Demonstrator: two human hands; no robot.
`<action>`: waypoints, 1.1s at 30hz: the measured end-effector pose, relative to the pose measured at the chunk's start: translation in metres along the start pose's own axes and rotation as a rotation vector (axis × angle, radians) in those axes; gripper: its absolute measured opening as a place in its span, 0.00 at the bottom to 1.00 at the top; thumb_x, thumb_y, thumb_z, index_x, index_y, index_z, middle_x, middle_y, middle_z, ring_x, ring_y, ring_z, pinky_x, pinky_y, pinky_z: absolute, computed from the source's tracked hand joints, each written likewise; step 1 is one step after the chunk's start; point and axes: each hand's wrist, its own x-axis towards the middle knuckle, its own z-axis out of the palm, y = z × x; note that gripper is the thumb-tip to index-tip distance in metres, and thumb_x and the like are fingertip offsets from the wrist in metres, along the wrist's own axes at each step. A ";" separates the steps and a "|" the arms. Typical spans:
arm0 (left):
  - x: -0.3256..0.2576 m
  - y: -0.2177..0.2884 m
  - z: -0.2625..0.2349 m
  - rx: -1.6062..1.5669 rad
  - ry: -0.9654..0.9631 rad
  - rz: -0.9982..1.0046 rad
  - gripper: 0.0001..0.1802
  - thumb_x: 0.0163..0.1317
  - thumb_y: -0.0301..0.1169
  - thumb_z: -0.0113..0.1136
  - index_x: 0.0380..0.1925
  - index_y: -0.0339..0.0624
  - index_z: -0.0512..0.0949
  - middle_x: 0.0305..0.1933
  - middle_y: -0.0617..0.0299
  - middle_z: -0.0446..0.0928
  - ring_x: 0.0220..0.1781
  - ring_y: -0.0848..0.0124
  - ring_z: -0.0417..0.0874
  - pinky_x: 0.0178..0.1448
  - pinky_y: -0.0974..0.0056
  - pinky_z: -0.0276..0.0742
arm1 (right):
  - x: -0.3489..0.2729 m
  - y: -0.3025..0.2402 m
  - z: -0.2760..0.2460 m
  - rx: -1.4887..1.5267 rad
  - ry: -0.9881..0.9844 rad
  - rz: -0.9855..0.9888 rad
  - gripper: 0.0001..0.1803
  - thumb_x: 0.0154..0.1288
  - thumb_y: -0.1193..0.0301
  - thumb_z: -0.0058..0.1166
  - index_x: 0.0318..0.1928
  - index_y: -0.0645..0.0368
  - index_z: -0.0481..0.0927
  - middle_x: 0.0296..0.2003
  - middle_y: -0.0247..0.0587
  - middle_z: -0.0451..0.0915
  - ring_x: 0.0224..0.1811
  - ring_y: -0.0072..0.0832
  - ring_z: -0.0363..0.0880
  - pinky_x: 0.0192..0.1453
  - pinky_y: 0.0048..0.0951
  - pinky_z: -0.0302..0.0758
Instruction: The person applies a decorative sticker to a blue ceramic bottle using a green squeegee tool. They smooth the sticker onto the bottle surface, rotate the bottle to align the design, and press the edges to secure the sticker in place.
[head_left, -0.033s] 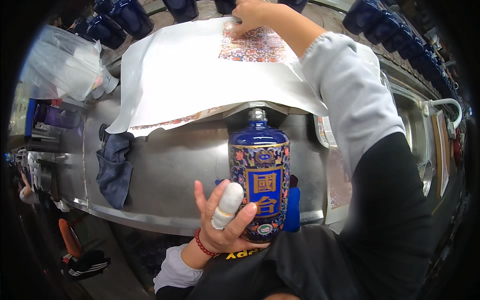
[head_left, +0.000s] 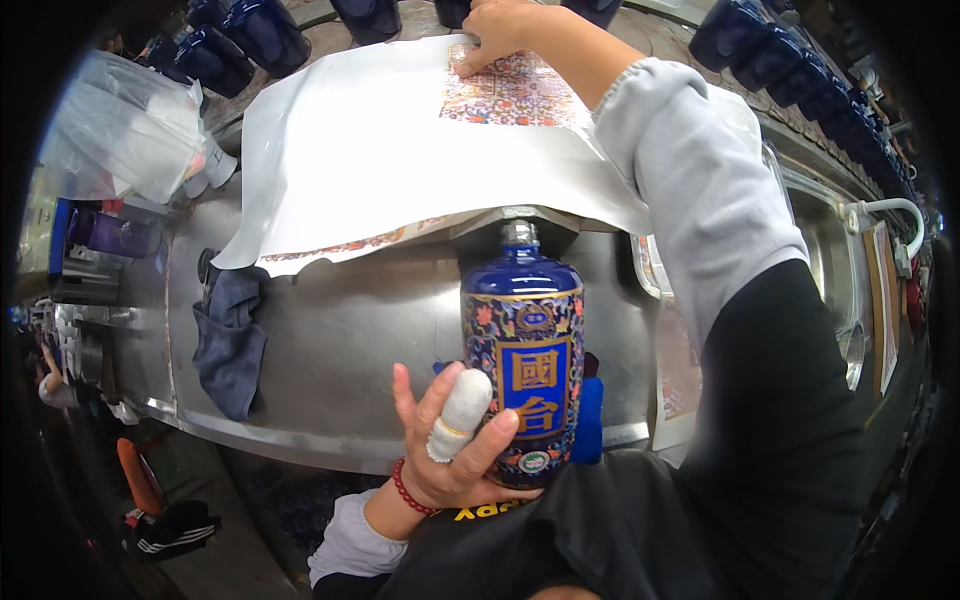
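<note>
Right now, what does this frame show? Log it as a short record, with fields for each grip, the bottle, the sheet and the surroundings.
left grip: against the lower part of the bottle; white cover on one finger
right grip: at the far edge of the white sheet
bottle: dark blue, floral; neck pointing away from the person
sheet: patterned patch near the right grip
surroundings: steel counter; blue-grey cloth at left

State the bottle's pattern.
The bottle has multicoloured florals on dark blue; best seen in the head view.

Overexposed white sheet (head_left: 390, 160), dark fisheye edges
</note>
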 end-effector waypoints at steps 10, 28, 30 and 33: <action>-0.001 -0.005 0.005 -0.043 0.049 0.016 0.43 0.50 0.67 0.72 0.63 0.61 0.76 0.63 0.55 0.77 0.72 0.53 0.72 0.81 0.29 0.38 | 0.044 0.020 0.032 0.069 0.133 -0.024 0.27 0.54 0.48 0.70 0.45 0.55 0.90 0.46 0.48 0.86 0.53 0.51 0.81 0.58 0.49 0.80; 0.000 -0.009 0.000 -0.087 0.003 0.020 0.40 0.53 0.66 0.70 0.63 0.61 0.79 0.65 0.58 0.75 0.72 0.55 0.71 0.81 0.29 0.40 | 0.022 0.001 0.021 0.076 0.178 -0.106 0.25 0.58 0.54 0.67 0.52 0.54 0.87 0.58 0.50 0.76 0.63 0.50 0.72 0.67 0.51 0.72; 0.000 -0.009 0.000 -0.089 0.003 0.021 0.40 0.53 0.66 0.70 0.63 0.62 0.79 0.65 0.59 0.75 0.72 0.55 0.71 0.81 0.29 0.40 | 0.019 -0.002 0.020 0.052 0.166 -0.061 0.22 0.60 0.57 0.65 0.51 0.54 0.88 0.59 0.49 0.75 0.64 0.50 0.71 0.67 0.51 0.73; -0.001 -0.010 0.000 -0.089 -0.001 0.019 0.40 0.53 0.67 0.70 0.63 0.62 0.79 0.66 0.60 0.75 0.72 0.55 0.71 0.81 0.29 0.40 | 0.016 -0.004 0.021 0.061 0.190 -0.072 0.18 0.62 0.62 0.62 0.49 0.55 0.88 0.61 0.50 0.73 0.63 0.51 0.71 0.67 0.51 0.74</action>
